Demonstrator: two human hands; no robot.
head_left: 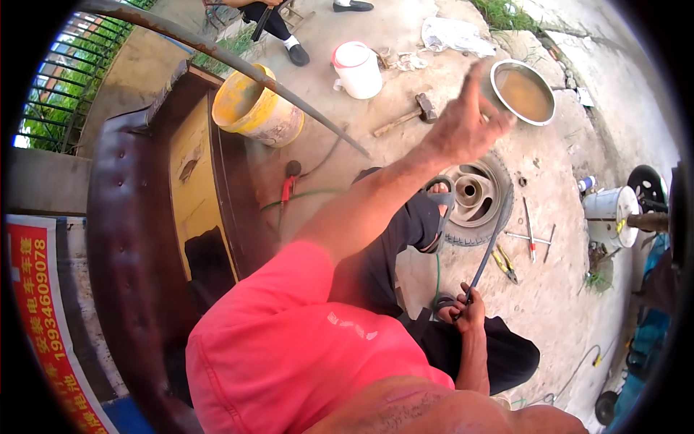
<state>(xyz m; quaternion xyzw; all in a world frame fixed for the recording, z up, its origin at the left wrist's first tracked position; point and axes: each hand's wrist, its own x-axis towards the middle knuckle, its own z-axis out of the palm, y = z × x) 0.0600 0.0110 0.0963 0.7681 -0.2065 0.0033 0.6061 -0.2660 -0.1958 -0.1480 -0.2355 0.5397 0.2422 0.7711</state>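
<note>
My left hand (468, 124) is raised in the air beyond the wheel, fingers apart, holding nothing; in view it overlaps the near side of a metal basin of brownish water (553, 108). Below it a small wheel with a tyre (499, 177) lies flat on the concrete, next to my sandalled foot (443, 199). In my right hand (470, 307) is a long dark bar (484, 262), its far end reaching the tyre's edge. Whether the bar's tip is under the tyre bead I cannot tell. Pliers (508, 265) and a cross-shaped wrench (531, 237) lie to the wheel's right.
A hammer (396, 124), a white bucket (359, 76) and a yellow bucket (278, 123) are farther off. A brown padded sofa (116, 239) stands left, under a slanting metal pole (238, 64). Another person's leg (278, 25) shows at the top. A white bucket (603, 205) stands right.
</note>
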